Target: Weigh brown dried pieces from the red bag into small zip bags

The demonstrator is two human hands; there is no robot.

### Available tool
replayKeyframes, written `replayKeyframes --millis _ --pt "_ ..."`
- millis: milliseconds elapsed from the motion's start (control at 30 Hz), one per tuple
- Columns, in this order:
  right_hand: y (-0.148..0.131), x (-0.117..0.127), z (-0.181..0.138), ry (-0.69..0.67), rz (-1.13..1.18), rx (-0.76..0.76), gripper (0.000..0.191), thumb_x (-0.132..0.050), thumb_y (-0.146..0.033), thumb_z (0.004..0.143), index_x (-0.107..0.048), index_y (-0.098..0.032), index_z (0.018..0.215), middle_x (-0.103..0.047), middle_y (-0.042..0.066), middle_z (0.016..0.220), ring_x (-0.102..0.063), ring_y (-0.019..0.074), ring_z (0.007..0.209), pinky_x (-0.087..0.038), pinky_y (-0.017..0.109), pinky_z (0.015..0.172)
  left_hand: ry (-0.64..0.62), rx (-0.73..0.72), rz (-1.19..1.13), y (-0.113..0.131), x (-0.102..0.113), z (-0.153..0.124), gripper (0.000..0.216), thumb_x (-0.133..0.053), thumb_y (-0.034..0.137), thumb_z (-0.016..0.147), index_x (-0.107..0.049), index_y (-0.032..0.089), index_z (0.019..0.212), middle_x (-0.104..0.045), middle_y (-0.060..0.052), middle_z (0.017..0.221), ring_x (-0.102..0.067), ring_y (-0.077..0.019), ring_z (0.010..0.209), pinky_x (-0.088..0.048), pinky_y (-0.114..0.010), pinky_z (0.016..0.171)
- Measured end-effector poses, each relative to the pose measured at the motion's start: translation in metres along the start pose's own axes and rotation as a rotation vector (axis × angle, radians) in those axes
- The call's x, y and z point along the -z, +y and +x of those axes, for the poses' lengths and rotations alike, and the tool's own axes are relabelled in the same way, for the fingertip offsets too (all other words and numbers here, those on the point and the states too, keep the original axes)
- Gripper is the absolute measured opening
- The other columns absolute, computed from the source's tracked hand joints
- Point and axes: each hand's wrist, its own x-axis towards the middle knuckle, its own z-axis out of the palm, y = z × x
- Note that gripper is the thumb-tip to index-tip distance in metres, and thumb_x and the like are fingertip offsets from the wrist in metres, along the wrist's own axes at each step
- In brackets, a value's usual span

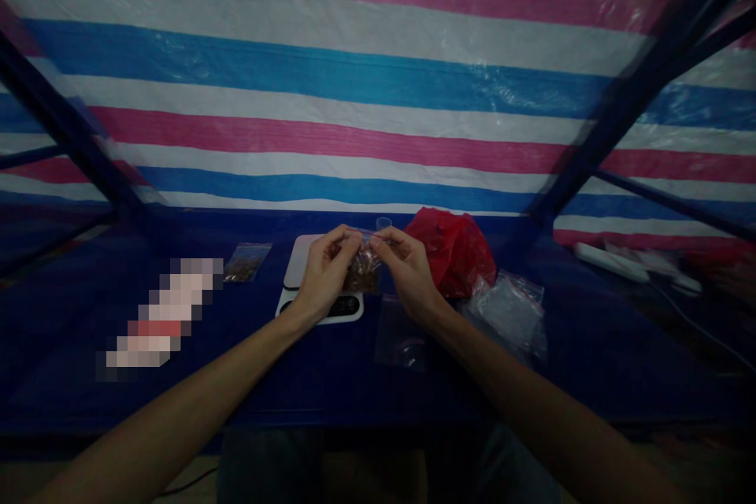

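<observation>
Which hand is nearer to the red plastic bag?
Right. The right hand is just left of the red plastic bag, overlapping its edge in view; whether they touch is unclear. The left hand is farther left, over the white scale.

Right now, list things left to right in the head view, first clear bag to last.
Brown-filled clear bag, white digital scale, held clear bag, flat clear bag, crumpled red plastic bag, piled clear bags.

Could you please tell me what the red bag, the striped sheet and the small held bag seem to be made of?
Red bag: probably thin plastic film, softly glossy, crumpled into folds.
Striped sheet: likely plastic, somewhat shiny, with glare spots; whether woven is unclear.
Small held bag: apparently clear plastic; brown contents show through.
</observation>
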Motion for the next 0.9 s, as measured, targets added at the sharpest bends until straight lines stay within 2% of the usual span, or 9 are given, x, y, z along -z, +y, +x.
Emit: replayKeyframes --millis 133,233,400,600,733,900 --pt "-0.0004 -0.0005 -0.0010 -0.012 0.009 -0.014 0.020 -0.071 -0.035 0.086 -0.064 -0.020 0.075 -0.057 -0.004 0.070 -0.051 0.0118 0.065 -0.040 0.025 0.064 -0.008 0.011 -0.002 0.0012 -0.0010 -0.0010 0.024 -0.067 0.039 0.088 -0.065 0.017 0.078 -0.060 0.002 0.070 -0.052 -0.0090 0.060 -0.040 -0.018 0.053" --pt "0.0011 0.0013 -0.0008 -0.065 0.031 -0.042 0.017 -0.070 -0.037 0.086 -0.067 -0.021 0.083 -0.062 -0.002 0.076 -0.054 0.0128 0.069 -0.042 0.025 0.066 -0.015 0.022 -0.003 0.0022 -0.0006 -0.0012 0.025 -0.067 0.041 0.088 -0.065 0.017 0.079 -0.059 0.002 0.067 -0.051 -0.0088 0.057 -0.039 -0.018 0.051" --pt "0.0033 0.0035 0.0003 -0.027 0.024 -0.043 0.018 -0.074 -0.038 0.084 -0.071 -0.020 0.082 -0.065 0.000 0.078 -0.056 0.0140 0.073 -0.045 0.027 0.071 -0.014 0.016 0.027 0.0034 0.0006 -0.0006 0.028 -0.065 0.044 0.089 -0.065 0.018 0.082 -0.057 0.004 0.063 -0.049 -0.0079 0.053 -0.037 -0.018 0.049" --pt "0.0010 0.0034 -0.0018 0.012 -0.008 -0.033 0.020 -0.074 -0.040 0.084 -0.071 -0.021 0.080 -0.066 -0.001 0.076 -0.056 0.0136 0.071 -0.045 0.027 0.069 -0.010 0.018 0.057 0.0067 -0.0009 -0.0004 0.027 -0.068 0.044 0.086 -0.065 0.018 0.086 -0.064 0.002 0.067 -0.055 -0.0105 0.055 -0.043 -0.020 0.050" --pt "-0.0012 0.0000 -0.0048 -0.028 0.018 -0.059 0.021 -0.076 -0.041 0.080 -0.074 -0.022 0.090 -0.071 0.002 0.088 -0.062 0.0169 0.082 -0.048 0.031 0.079 0.052 0.001 0.032 0.0067 0.0001 0.0000 0.025 -0.068 0.044 0.086 -0.064 0.019 0.086 -0.066 0.001 0.070 -0.058 -0.0111 0.057 -0.046 -0.021 0.053" --pt "-0.0006 -0.0018 -0.0055 0.010 -0.017 0.010 0.018 -0.070 -0.040 0.086 -0.070 -0.022 0.083 -0.068 0.001 0.084 -0.059 0.0161 0.081 -0.046 0.030 0.077 0.034 -0.025 0.072 0.0069 0.0001 -0.0010 0.026 -0.069 0.043 0.086 -0.067 0.018 0.088 -0.068 0.000 0.075 -0.060 -0.0119 0.062 -0.047 -0.021 0.056"
